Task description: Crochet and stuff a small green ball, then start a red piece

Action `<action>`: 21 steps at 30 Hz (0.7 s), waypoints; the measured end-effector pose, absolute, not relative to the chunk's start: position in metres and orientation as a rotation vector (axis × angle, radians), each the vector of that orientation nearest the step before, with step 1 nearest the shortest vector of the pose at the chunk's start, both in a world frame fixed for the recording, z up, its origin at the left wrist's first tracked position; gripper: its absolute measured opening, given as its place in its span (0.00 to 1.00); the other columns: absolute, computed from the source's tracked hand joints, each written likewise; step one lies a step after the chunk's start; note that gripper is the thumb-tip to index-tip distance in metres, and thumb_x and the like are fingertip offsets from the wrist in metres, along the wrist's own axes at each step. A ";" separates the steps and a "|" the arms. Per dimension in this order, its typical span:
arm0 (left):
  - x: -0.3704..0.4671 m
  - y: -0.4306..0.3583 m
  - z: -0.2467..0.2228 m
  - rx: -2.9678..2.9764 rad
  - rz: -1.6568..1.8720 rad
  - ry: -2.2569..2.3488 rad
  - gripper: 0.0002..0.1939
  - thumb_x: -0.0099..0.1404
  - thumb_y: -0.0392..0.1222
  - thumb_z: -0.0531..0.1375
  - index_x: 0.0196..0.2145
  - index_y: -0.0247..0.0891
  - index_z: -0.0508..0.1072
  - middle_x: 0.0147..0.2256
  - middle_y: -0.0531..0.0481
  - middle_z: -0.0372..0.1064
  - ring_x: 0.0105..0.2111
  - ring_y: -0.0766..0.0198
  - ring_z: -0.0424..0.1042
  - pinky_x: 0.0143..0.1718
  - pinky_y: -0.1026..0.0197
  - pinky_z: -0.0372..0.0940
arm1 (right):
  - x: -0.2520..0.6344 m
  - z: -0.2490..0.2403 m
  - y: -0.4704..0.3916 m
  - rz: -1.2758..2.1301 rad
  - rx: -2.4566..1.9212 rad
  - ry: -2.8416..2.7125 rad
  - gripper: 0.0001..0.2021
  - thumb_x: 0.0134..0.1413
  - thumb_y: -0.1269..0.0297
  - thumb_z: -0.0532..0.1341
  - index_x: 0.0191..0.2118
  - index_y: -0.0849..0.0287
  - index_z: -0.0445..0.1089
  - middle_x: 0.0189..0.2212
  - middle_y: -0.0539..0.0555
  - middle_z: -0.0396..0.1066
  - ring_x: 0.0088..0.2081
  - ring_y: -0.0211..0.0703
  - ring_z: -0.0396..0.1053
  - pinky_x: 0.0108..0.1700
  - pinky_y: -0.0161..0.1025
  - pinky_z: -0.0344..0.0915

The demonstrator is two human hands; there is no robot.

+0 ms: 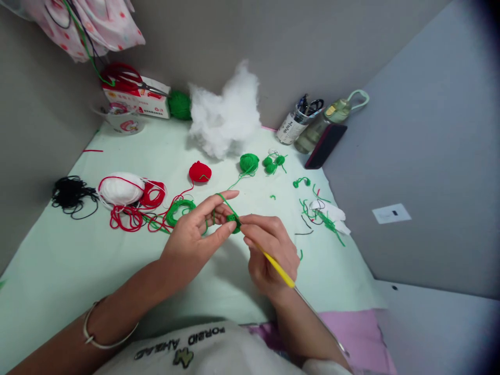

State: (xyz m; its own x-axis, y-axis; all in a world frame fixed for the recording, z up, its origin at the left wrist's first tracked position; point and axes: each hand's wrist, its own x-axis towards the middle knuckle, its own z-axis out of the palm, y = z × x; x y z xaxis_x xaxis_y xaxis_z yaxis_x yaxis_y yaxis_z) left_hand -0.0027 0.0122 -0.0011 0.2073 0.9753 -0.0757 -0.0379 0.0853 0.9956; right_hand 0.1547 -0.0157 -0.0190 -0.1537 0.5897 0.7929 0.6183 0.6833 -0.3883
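Between thumb and fingers, my left hand [199, 224] pinches a small green crochet piece [233, 223], with green yarn looped over its raised index finger. My right hand [271, 252] grips a crochet hook [279, 268] with a yellow handle and a metal shaft that reaches back past the wrist. The hook's tip meets the green piece, but the fingers hide its exact position. From my left hand the working strand runs up to a green yarn ball [249, 163]. Just left of that hand lies a loose green yarn coil [180, 212].
Behind stand white stuffing [226, 117], a pen cup [292, 127], a bottle [312, 127] and a phone [326, 146]. Red yarn [200, 172], white yarn [122, 188] and black yarn [70, 194] lie leftward. Yarn scraps [326, 216] are at right. Scissors [127, 78] rest on a box [156, 107].
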 end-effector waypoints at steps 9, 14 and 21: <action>-0.002 0.009 0.002 1.156 1.087 1.059 0.23 0.62 0.38 0.68 0.54 0.44 0.77 0.34 0.54 0.70 0.37 0.65 0.69 0.45 0.61 0.67 | 0.155 -0.018 -0.017 0.172 -0.996 -1.745 0.19 0.65 0.75 0.59 0.54 0.46 0.75 0.42 0.56 0.80 0.40 0.47 0.78 0.37 0.44 0.76; -0.006 0.011 -0.001 0.796 0.904 0.774 0.27 0.61 0.42 0.71 0.58 0.44 0.76 0.32 0.55 0.67 0.30 0.68 0.66 0.35 0.65 0.65 | 0.154 -0.023 -0.021 -0.055 -1.067 -1.757 0.23 0.60 0.76 0.65 0.52 0.37 0.78 0.43 0.52 0.81 0.41 0.48 0.79 0.38 0.44 0.77; -0.016 0.022 0.003 0.614 0.867 0.690 0.21 0.62 0.37 0.70 0.53 0.41 0.80 0.33 0.54 0.66 0.28 0.72 0.63 0.28 0.69 0.62 | 0.157 -0.007 -0.013 0.641 -0.956 -1.290 0.11 0.69 0.68 0.59 0.44 0.47 0.80 0.36 0.52 0.79 0.33 0.43 0.75 0.35 0.44 0.74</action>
